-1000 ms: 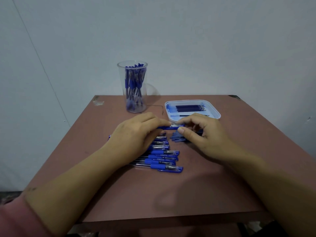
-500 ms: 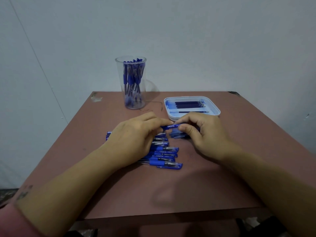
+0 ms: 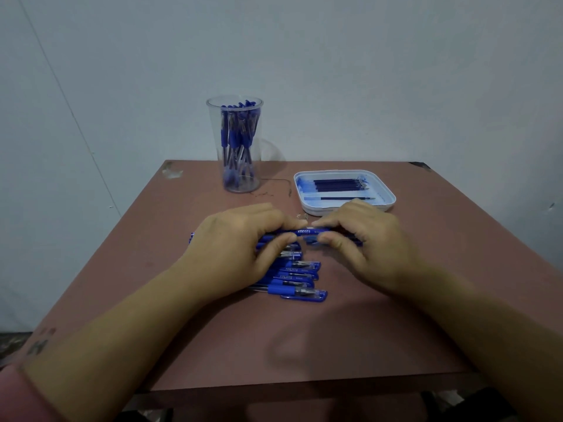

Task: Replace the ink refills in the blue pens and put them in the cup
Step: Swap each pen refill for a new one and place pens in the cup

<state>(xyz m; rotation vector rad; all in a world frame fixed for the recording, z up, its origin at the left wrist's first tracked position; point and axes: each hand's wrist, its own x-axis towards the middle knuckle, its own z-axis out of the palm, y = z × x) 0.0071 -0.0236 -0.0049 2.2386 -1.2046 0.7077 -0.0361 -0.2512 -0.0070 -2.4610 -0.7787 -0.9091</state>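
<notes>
I hold one blue pen (image 3: pixel 305 232) level between both hands, just above the table. My left hand (image 3: pixel 240 239) pinches its left half and my right hand (image 3: pixel 362 239) pinches its right half, fingertips nearly meeting at the white lettering. Under my left hand lies a row of several blue pens (image 3: pixel 300 280), partly hidden by the hand. A clear cup (image 3: pixel 234 144) at the back holds several blue pens upright. A white tray (image 3: pixel 387 190) at the back right holds several dark ink refills (image 3: pixel 339 184).
The brown table (image 3: pixel 304 339) has its front edge close to me and a pale wall right behind it. Its back left corner is chipped. A thin scratch mark runs between the cup and the tray.
Both hands have drawn a little closer together on the pen, which has levelled out. The view has shifted slightly; the cup and tray stay put.
</notes>
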